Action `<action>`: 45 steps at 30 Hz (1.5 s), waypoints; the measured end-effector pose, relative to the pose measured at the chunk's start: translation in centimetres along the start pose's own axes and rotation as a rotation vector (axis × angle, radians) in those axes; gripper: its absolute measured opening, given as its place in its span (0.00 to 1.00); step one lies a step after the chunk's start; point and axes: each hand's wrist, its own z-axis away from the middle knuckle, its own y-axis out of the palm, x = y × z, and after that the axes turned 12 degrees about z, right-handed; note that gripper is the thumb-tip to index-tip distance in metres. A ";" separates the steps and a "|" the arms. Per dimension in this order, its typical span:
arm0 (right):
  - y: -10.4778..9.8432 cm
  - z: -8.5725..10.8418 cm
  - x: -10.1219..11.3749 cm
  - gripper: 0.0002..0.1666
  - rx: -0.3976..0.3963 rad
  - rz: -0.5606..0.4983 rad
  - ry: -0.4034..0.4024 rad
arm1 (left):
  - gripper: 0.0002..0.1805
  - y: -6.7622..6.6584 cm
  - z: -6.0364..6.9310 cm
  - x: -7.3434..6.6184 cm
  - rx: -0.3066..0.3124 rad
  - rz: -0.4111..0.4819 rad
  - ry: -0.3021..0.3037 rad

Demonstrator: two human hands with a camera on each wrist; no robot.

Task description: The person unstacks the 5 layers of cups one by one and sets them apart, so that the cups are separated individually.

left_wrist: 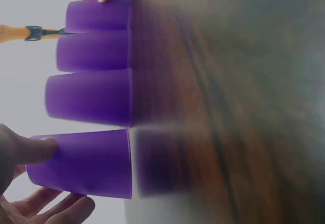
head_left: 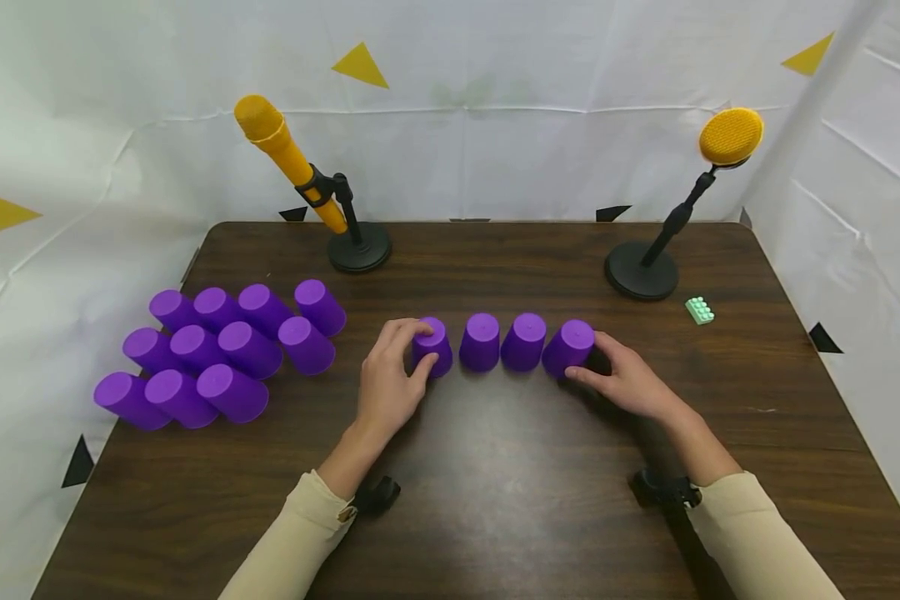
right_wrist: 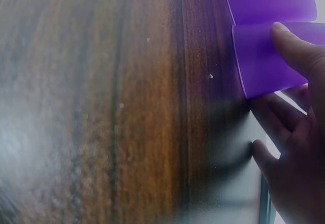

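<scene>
Several upside-down purple cups stand in a row across the middle of the table. My left hand [head_left: 392, 379] holds the leftmost cup [head_left: 437, 354] of the row, thumb at its near side and fingers at its far left; in the left wrist view a small gap parts this cup [left_wrist: 86, 165] from its neighbour [left_wrist: 89, 97]. At the other end, my right hand [head_left: 630, 375] grips the rightmost cup [head_left: 567, 350] between thumb and fingers. That cup [right_wrist: 269, 56] touches or nearly touches the one beside it [right_wrist: 271, 1] in the right wrist view. Two middle cups, one left [head_left: 480, 343] and one right [head_left: 523, 343], are untouched.
More upside-down purple cups [head_left: 232, 396] stand grouped at the table's left. At the back are a yellow microphone [head_left: 288, 154] on a black stand and a round yellow microphone [head_left: 731, 136] on another stand. A mint toy brick [head_left: 699, 310] lies on the wooden table [head_left: 495, 500] at right.
</scene>
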 end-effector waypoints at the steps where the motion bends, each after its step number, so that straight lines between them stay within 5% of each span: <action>1: 0.0 0.0 0.0 0.36 0.000 -0.002 0.000 | 0.19 -0.6 0.3 -0.1 -0.002 0.008 0.001; 6: 0.0 0.1 -0.1 0.37 -0.010 0.007 -0.005 | 0.20 -4.6 2.9 -0.4 -0.043 0.033 -0.024; 12: 0.0 0.1 0.0 0.37 -0.013 0.006 -0.007 | 0.21 -10.2 5.7 0.6 -0.152 -0.104 -0.087; 17: 0.0 0.1 -0.1 0.37 -0.021 0.008 -0.015 | 0.20 -12.9 6.8 1.6 -0.217 -0.183 -0.138; 32: 0.2 0.1 -0.3 0.37 0.005 -0.002 -0.008 | 0.20 -13.6 7.6 1.8 -0.267 -0.293 -0.207; 38: 0.2 0.0 -0.2 0.37 -0.001 -0.001 -0.017 | 0.22 -14.0 6.9 0.1 -0.318 -0.303 -0.103; 42: 0.1 0.0 -0.1 0.36 -0.008 -0.007 -0.014 | 0.21 -13.2 5.9 -1.4 -0.353 -0.218 -0.043; 45: 0.1 0.0 -0.1 0.36 -0.005 -0.007 -0.010 | 0.20 -11.6 4.9 -2.3 -0.313 -0.110 -0.014</action>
